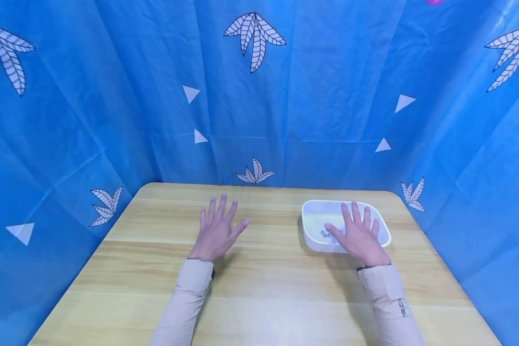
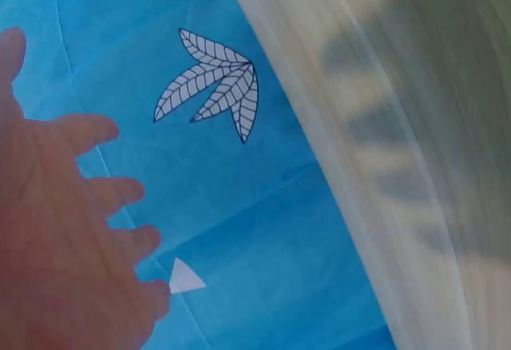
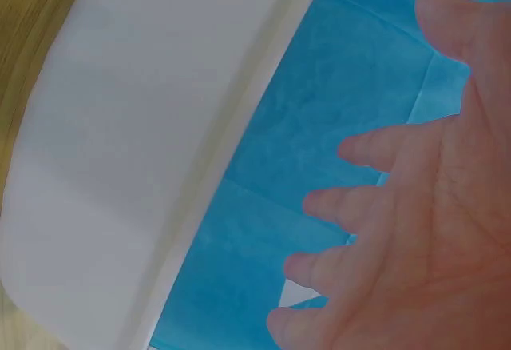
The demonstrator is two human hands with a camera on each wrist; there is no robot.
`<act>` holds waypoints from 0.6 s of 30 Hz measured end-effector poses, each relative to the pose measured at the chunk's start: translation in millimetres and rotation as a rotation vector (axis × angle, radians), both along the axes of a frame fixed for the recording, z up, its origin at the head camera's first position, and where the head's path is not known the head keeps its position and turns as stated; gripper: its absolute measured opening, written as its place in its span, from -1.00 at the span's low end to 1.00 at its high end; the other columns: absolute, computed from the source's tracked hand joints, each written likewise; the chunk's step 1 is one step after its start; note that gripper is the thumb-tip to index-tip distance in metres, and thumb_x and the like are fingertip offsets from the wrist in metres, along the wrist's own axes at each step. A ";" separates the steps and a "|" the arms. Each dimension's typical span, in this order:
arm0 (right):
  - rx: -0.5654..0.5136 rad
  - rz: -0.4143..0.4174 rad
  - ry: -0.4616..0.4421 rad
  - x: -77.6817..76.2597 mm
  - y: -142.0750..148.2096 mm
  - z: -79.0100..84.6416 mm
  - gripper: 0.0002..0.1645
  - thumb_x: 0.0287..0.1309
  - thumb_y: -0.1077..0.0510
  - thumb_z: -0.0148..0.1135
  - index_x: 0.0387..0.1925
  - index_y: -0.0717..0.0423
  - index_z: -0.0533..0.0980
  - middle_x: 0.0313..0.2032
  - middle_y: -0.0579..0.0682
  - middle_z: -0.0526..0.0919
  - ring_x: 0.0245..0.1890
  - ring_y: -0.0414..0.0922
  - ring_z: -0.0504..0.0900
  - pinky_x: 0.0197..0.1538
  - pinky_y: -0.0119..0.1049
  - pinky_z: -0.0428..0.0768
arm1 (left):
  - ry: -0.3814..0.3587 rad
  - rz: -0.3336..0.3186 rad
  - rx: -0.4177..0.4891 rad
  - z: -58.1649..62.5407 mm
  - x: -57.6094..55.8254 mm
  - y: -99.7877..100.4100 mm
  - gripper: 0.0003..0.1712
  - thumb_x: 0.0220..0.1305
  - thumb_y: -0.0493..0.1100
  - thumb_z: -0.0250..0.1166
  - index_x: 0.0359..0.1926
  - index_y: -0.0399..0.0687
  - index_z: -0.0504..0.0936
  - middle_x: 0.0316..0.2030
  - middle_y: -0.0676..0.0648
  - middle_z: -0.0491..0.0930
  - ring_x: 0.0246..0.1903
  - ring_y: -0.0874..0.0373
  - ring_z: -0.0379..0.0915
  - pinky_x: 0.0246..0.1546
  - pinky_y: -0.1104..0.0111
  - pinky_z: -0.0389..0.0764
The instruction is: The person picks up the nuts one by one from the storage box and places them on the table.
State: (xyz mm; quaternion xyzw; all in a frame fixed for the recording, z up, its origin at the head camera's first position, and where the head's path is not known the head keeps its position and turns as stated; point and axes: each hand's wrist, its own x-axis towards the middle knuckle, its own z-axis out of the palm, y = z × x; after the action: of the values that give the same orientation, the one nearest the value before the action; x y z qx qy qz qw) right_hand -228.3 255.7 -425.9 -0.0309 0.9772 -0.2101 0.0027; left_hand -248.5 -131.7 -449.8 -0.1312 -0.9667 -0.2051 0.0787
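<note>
Fingers [image 1: 222, 206] of the bare left hand [image 1: 214, 234]: spread apart, nearly straight, gripping nothing; their shadow [image 2: 383, 124] falls on the pale wood-grain table [image 1: 264, 274], so I judge the hand is held up off it.
Fingers of the bare right hand [image 1: 360, 239]: splayed too, thumb out sideways, clamped on nothing; from the wrist they show apart from the white, round-cornered, smooth-walled tray [image 1: 321, 215].
Tray: flat on the table, beneath the right fingers as seen from above, well to the right of the left ones; its raised walls presumably keep loose bits from straying.
Small greyish pieces [image 1: 325, 234]: inside the tray, next to the right thumb tip from my angle; too tiny to identify or count, since the hand may hide some.
Blue curtain with white leaf prints [image 1: 320, 96]: beyond the fingertips and along both sides, likely hung as a screen.
Pale beige sleeves [image 1: 186, 298]: behind the fingers, cuffs ending at the wrists.
</note>
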 end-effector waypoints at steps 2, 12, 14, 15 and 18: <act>-0.002 -0.001 0.000 -0.4 1.3 0.1 0.15 0.43 -0.47 -0.08 0.64 0.19 -0.16 0.63 0.39 -0.34 0.57 0.51 -0.47 0.45 0.58 -0.44 | 0.003 -0.012 0.005 -0.1 -0.7 2.3 -0.09 0.52 0.42 -0.11 0.63 -0.01 0.08 0.66 -0.26 -0.18 0.65 -0.31 -0.44 0.55 -0.39 -0.29; -0.011 -0.001 -0.004 -1.7 7.1 2.0 0.15 0.42 -0.49 -0.10 0.64 0.19 -0.13 0.62 0.40 -0.32 0.57 0.53 -0.45 0.46 0.58 -0.41 | -0.071 -0.085 0.115 -3.7 -0.8 17.1 -0.08 0.56 0.43 -0.26 0.63 -0.09 0.05 0.66 -0.22 -0.11 0.65 -0.26 -0.28 0.61 -0.26 -0.18; -0.011 -0.002 -0.004 -1.8 8.3 2.1 0.15 0.42 -0.49 -0.12 0.64 0.19 -0.13 0.62 0.40 -0.32 0.57 0.53 -0.45 0.46 0.58 -0.42 | -0.072 -0.103 0.141 -3.0 0.6 21.4 -0.10 0.57 0.41 -0.26 0.62 -0.10 0.07 0.65 -0.23 -0.06 0.65 -0.25 -0.22 0.62 -0.22 -0.14; -0.013 -0.002 -0.004 -1.8 9.0 2.1 0.15 0.43 -0.49 -0.12 0.64 0.20 -0.13 0.62 0.41 -0.31 0.57 0.53 -0.44 0.46 0.58 -0.41 | -0.076 -0.113 0.157 -3.0 1.3 23.6 -0.10 0.57 0.40 -0.26 0.62 -0.11 0.07 0.65 -0.22 -0.05 0.65 -0.24 -0.19 0.63 -0.20 -0.12; -0.014 -0.004 -0.001 -1.5 11.7 2.2 0.13 0.44 -0.48 -0.13 0.63 0.22 -0.11 0.62 0.42 -0.28 0.56 0.55 -0.42 0.45 0.59 -0.40 | -0.096 -0.142 0.235 -3.3 4.3 30.7 -0.12 0.58 0.38 -0.25 0.62 -0.11 0.09 0.65 -0.18 -0.01 0.65 -0.18 -0.13 0.64 -0.14 -0.08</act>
State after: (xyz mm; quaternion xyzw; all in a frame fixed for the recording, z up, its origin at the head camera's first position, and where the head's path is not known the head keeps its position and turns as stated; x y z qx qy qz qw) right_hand -229.8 267.4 -423.7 -0.0290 0.9757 -0.2171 0.0026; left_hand -244.2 -101.0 -453.1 -0.1794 -0.9270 -0.3278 0.0323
